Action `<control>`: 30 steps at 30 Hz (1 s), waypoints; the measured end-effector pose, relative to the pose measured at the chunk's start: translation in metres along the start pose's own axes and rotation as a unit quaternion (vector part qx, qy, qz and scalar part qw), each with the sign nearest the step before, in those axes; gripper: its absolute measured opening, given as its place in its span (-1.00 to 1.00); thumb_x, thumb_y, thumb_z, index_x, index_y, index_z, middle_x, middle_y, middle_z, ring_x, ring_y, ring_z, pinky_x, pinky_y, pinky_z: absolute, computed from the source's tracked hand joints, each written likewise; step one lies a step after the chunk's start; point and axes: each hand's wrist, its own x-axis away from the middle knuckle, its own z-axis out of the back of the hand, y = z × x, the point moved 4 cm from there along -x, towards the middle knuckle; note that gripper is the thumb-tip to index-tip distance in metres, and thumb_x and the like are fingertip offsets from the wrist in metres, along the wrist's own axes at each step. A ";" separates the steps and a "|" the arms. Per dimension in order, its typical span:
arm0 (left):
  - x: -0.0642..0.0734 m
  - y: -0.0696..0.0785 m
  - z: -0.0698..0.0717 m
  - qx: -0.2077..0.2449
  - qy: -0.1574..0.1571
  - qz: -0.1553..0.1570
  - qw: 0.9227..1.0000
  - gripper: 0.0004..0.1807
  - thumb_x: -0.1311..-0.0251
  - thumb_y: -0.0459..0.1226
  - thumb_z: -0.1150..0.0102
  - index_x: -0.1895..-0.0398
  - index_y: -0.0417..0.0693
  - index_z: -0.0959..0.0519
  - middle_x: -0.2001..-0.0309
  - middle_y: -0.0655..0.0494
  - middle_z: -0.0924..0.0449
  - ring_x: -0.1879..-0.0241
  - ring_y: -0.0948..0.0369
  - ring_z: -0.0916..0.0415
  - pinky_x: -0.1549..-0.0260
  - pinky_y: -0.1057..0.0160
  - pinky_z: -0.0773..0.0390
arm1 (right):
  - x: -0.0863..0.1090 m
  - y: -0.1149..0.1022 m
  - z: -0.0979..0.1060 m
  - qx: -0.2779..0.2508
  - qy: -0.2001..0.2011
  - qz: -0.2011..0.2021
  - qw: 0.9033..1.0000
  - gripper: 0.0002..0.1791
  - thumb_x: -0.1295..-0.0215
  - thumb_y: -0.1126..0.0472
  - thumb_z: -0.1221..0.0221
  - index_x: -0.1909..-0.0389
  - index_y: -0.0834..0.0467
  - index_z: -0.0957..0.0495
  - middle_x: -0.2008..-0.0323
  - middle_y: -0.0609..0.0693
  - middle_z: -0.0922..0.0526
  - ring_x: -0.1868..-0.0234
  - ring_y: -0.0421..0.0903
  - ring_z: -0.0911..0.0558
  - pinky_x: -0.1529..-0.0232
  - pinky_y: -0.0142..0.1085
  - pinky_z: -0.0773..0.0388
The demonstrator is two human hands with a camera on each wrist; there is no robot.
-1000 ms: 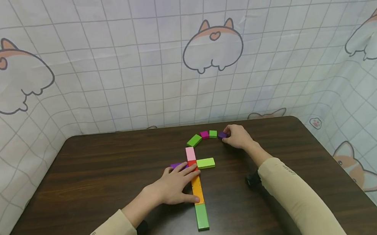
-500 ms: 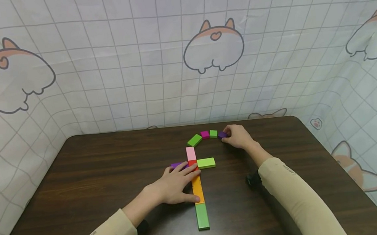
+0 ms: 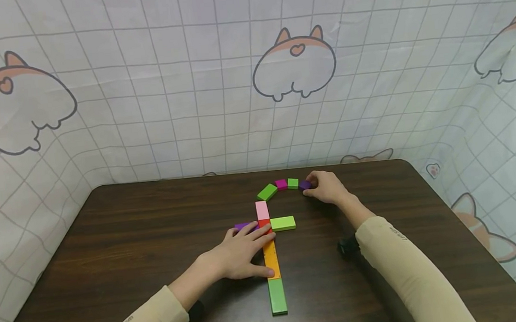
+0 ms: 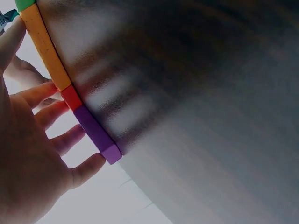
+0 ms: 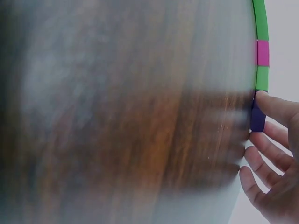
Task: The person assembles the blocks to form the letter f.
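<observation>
At the far side of the table, my right hand (image 3: 326,188) pinches a dark purple block (image 5: 257,117) between thumb and fingers. That block sits at the right end of a curved row with a small green block (image 3: 293,183), a magenta block (image 3: 281,185) and a longer green block (image 3: 267,192). My left hand (image 3: 235,255) lies spread over a straight column, its fingers over the red block (image 4: 71,97) and its thumb on the orange block (image 3: 271,259). Partly covered by those fingers is a purple block (image 4: 97,130) on the left.
A pink block (image 3: 262,210) tops the column and a green block (image 3: 277,296) forms its near end. To the right lies a lime block (image 3: 283,223). Behind the brown table (image 3: 150,214) hangs a white gridded cloth (image 3: 160,87) with cartoon animals.
</observation>
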 end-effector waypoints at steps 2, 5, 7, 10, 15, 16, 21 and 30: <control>0.000 0.000 0.001 0.000 0.000 0.001 1.000 0.00 -0.23 0.38 -0.13 -0.64 0.16 -0.16 -0.63 0.15 -0.02 -0.59 -0.07 0.14 -0.37 -0.37 0.03 | 0.001 0.000 0.001 0.000 -0.003 0.001 1.000 -0.50 -0.32 0.14 -0.39 -0.15 0.37 -0.55 -0.02 0.27 -0.67 -0.08 0.19 -0.62 -0.17 0.06 -0.48; 0.000 0.000 0.001 -0.002 0.001 0.001 1.000 0.00 -0.23 0.38 -0.14 -0.64 0.17 -0.17 -0.63 0.15 -0.03 -0.59 -0.07 0.14 -0.37 -0.37 0.03 | 0.002 0.001 0.003 0.002 -0.009 0.005 1.000 -0.48 -0.32 0.15 -0.40 -0.16 0.37 -0.53 -0.02 0.28 -0.67 -0.10 0.21 -0.61 -0.18 0.07 -0.47; 0.000 0.000 0.002 0.000 0.001 0.001 1.000 0.00 -0.23 0.38 -0.14 -0.64 0.16 -0.17 -0.62 0.14 -0.03 -0.59 -0.07 0.13 -0.37 -0.36 0.03 | 0.002 0.003 0.003 0.005 -0.013 0.009 1.000 -0.46 -0.32 0.15 -0.40 -0.18 0.37 -0.52 -0.03 0.29 -0.66 -0.11 0.21 -0.60 -0.18 0.08 -0.47; 0.001 0.001 0.002 0.002 0.000 0.002 1.000 -0.01 -0.23 0.38 -0.14 -0.63 0.16 -0.18 -0.62 0.13 -0.04 -0.58 -0.07 0.12 -0.37 -0.36 0.03 | 0.004 0.005 0.003 0.002 -0.021 0.012 1.000 -0.45 -0.32 0.15 -0.40 -0.20 0.38 -0.51 -0.05 0.29 -0.64 -0.12 0.22 -0.59 -0.18 0.08 -0.47; 0.001 0.000 0.004 0.002 0.002 0.002 1.000 -0.02 -0.24 0.37 -0.13 -0.63 0.16 -0.18 -0.62 0.12 -0.04 -0.58 -0.07 0.11 -0.37 -0.36 0.03 | 0.006 0.007 0.005 0.002 -0.022 0.023 0.999 -0.45 -0.31 0.16 -0.40 -0.19 0.38 -0.51 -0.04 0.29 -0.64 -0.11 0.23 -0.59 -0.16 0.09 -0.48; 0.001 0.000 0.004 0.003 0.004 0.001 1.000 -0.03 -0.25 0.37 -0.13 -0.63 0.16 -0.19 -0.62 0.12 -0.04 -0.58 -0.07 0.10 -0.37 -0.37 0.03 | 0.007 0.007 0.005 0.003 -0.022 0.024 0.999 -0.46 -0.31 0.16 -0.40 -0.19 0.38 -0.51 -0.04 0.29 -0.64 -0.11 0.23 -0.59 -0.16 0.10 -0.48; 0.002 0.000 0.006 0.013 0.012 -0.010 1.000 -0.08 -0.29 0.33 -0.12 -0.61 0.14 -0.23 -0.62 0.06 -0.03 -0.57 -0.08 0.08 -0.36 -0.39 0.02 | 0.011 0.008 0.008 0.004 -0.027 0.021 0.999 -0.45 -0.32 0.16 -0.39 -0.20 0.38 -0.50 -0.04 0.30 -0.62 -0.11 0.25 -0.57 -0.15 0.11 -0.47; 0.008 -0.016 0.014 0.034 0.047 -0.010 0.998 -0.14 -0.32 0.31 -0.13 -0.58 0.14 -0.29 -0.60 -0.02 -0.07 -0.53 -0.05 -0.01 -0.35 -0.30 -0.05 | 0.019 0.013 0.015 0.007 -0.045 0.014 0.999 -0.41 -0.35 0.15 -0.37 -0.25 0.40 -0.45 -0.09 0.34 -0.59 -0.15 0.28 -0.55 -0.16 0.13 -0.46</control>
